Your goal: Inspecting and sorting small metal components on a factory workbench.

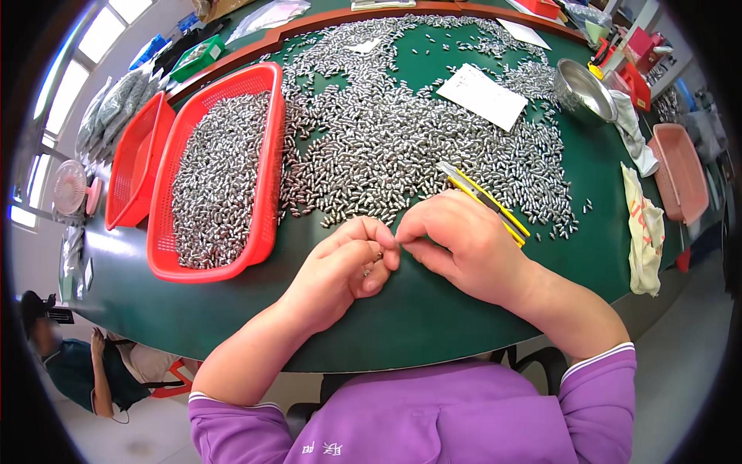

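Observation:
Just in front of me, above the near part of the table, my two hands meet at the fingertips. My left hand (pixel 348 263) is closed with curled fingers, and small silvery metal pieces (pixel 368 271) show between them. Thumb and forefinger of my right hand (pixel 475 247) are pinched against the left fingertips; whatever they grip is too small to make out. A yellow utility knife (pixel 488 203) with its blade out lies along the back of my right hand, partly covered by it. Beyond both hands spreads a wide heap of small silvery metal pieces (pixel 402 147).
On the left stands a red plastic basket (pixel 272 166) filled with the same pieces, beside another red basket (pixel 124 182). White paper (pixel 483 97) lies on the heap. A metal bowl (pixel 585 90) and a cloth (pixel 643 232) are at the right. Another person (pixel 89 371) sits at lower left.

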`<action>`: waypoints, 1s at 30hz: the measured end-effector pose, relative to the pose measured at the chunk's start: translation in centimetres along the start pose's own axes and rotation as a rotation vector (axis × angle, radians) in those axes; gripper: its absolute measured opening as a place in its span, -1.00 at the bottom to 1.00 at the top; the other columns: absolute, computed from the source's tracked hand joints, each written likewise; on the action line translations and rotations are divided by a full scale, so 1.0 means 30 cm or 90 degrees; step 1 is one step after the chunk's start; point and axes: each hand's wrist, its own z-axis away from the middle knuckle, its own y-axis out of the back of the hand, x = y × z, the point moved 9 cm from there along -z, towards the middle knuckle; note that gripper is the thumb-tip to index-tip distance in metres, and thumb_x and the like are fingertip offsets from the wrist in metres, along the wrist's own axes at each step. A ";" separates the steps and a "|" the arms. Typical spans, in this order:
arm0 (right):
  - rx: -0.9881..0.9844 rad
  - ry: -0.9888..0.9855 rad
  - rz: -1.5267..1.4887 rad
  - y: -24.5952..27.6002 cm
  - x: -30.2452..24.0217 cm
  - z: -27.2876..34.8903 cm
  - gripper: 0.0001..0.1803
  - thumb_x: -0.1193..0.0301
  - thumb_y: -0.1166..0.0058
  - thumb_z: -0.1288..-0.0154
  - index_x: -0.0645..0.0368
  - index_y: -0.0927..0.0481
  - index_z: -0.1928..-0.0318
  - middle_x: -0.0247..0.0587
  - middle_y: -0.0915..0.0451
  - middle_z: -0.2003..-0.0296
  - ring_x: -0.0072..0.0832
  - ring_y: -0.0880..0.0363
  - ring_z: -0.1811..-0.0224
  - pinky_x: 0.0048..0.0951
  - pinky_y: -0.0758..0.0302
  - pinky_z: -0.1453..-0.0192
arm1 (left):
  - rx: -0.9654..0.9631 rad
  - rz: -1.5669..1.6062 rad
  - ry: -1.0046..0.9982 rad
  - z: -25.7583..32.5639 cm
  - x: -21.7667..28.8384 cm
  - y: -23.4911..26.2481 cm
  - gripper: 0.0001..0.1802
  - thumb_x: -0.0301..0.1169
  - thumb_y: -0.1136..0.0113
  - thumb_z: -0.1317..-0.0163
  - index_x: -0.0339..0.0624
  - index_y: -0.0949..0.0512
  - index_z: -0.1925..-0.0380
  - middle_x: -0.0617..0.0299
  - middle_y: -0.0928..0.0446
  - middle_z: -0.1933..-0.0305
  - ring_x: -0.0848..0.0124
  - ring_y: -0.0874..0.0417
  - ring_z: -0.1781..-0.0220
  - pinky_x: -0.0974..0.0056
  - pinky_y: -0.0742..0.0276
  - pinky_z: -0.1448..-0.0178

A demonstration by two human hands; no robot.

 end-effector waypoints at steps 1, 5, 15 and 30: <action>0.002 0.010 -0.022 -0.001 -0.005 0.000 -0.77 0.57 -0.29 -0.06 0.15 -0.59 0.24 -0.28 -0.63 0.31 -0.27 -0.59 0.26 -0.31 -0.50 0.17 | 0.001 0.000 -0.001 0.000 -0.003 0.000 -0.84 -0.49 0.09 -0.33 -0.19 -0.41 0.11 0.24 -0.48 0.26 0.57 -0.30 0.46 0.47 -0.22 0.37; -0.020 0.003 -0.045 0.003 -0.016 -0.005 -0.75 0.49 -0.26 -0.14 0.10 -0.56 0.14 -0.31 -0.62 0.31 -0.31 -0.60 0.23 -0.29 -0.52 0.11 | -0.021 -0.032 0.003 -0.002 -0.016 -0.006 -0.87 -0.46 0.07 -0.36 -0.18 -0.39 0.12 0.26 -0.47 0.26 0.61 -0.27 0.47 0.47 -0.16 0.40; 0.042 0.013 -0.069 0.030 -0.016 -0.006 -0.55 0.60 -0.35 -0.05 0.14 -0.58 -0.01 -0.29 -0.68 0.29 -0.46 -0.70 0.29 -0.46 -0.58 0.19 | -0.001 -0.057 0.036 -0.001 -0.022 -0.014 -0.85 -0.36 -0.04 -0.43 -0.19 -0.40 0.14 0.29 -0.46 0.29 0.63 -0.25 0.50 0.48 -0.16 0.42; 0.093 0.064 0.027 0.069 -0.032 -0.016 -0.72 0.63 -0.22 -0.06 0.08 -0.69 0.19 -0.28 -0.57 0.23 -0.32 -0.58 0.24 -0.35 -0.49 0.18 | -0.022 -0.072 -0.052 -0.005 0.007 -0.015 -0.82 -0.37 0.09 -0.51 -0.23 -0.46 0.14 0.27 -0.49 0.31 0.64 -0.28 0.53 0.52 -0.21 0.44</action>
